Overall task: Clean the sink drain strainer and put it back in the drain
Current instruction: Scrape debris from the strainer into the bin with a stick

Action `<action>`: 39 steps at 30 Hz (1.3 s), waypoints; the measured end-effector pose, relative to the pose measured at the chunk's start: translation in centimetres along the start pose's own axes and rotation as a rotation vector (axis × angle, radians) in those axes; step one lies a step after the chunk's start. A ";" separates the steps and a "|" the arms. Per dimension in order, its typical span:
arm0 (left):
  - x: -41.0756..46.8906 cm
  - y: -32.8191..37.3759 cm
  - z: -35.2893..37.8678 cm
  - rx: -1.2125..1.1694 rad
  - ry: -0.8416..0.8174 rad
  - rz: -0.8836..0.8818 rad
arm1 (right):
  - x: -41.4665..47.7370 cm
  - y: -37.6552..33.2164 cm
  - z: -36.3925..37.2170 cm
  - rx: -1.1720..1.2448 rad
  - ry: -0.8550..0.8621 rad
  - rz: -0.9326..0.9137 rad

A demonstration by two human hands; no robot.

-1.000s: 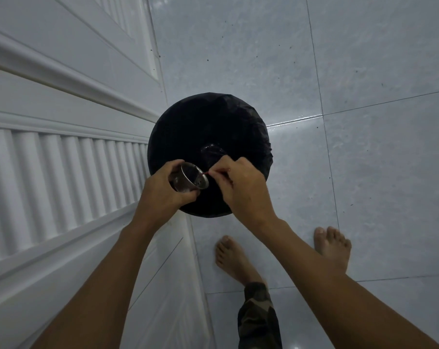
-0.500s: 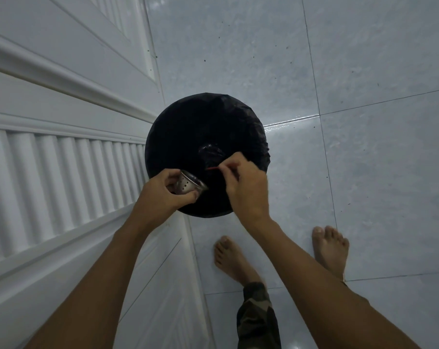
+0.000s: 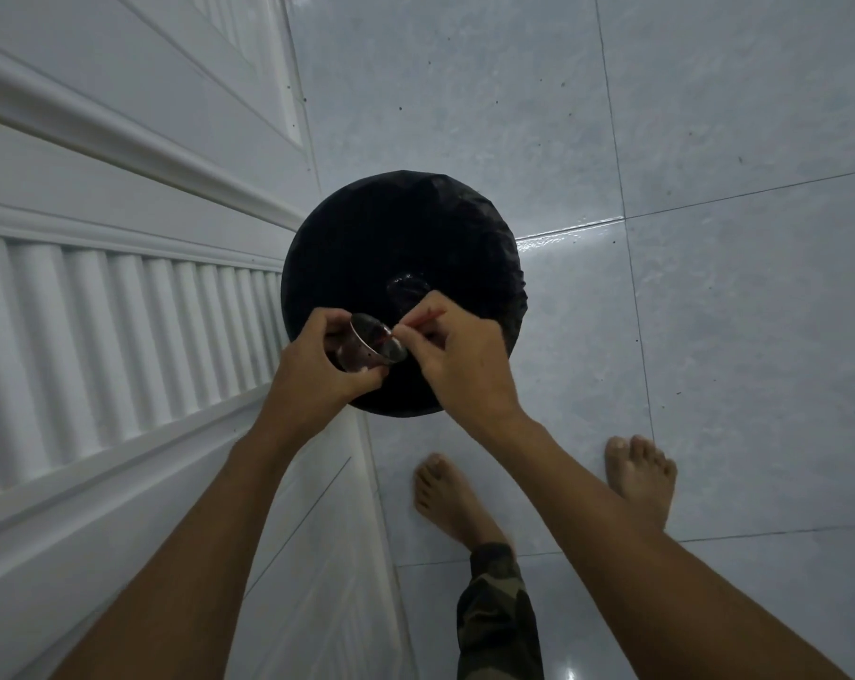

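Note:
My left hand (image 3: 317, 365) grips a small metal cup-shaped sink strainer (image 3: 374, 343), tilted with its open mouth toward the right. My right hand (image 3: 457, 355) pinches a thin red stick (image 3: 423, 320), and the stick's tip reaches into the strainer's mouth. Both hands hover over the near rim of a round bin lined with a black bag (image 3: 391, 238), which stands on the floor. The sink and its drain are out of sight.
A white panelled, louvred door or cabinet front (image 3: 121, 311) runs along the left, close to the bin. Pale glossy floor tiles (image 3: 710, 311) spread to the right. My two bare feet (image 3: 445, 493) stand just behind the bin.
My right hand had drawn the red stick away from the strainer half a second ago; now it is back with the tip inside the mouth. The left hand has turned the strainer slightly.

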State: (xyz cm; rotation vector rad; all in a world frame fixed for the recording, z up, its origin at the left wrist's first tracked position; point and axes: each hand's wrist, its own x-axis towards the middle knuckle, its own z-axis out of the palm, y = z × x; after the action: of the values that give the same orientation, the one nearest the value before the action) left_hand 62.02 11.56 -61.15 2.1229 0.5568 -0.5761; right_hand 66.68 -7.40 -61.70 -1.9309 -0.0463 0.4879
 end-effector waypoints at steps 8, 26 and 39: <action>-0.6 0.1 1.3 0.119 0.107 0.071 | -0.1 1.0 -0.5 -0.176 0.025 -0.027; -0.4 -0.2 2.0 0.055 0.199 -0.016 | 0.0 1.8 -0.9 -0.356 0.131 0.062; -4.0 5.2 5.5 -0.112 0.419 0.044 | -1.1 -1.0 -5.9 -0.436 0.148 -0.049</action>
State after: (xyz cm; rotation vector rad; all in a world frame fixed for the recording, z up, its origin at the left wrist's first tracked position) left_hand 60.72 3.47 -58.59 2.1504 0.7502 -0.0669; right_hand 68.00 -12.41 -58.54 -2.3818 -0.1115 0.3165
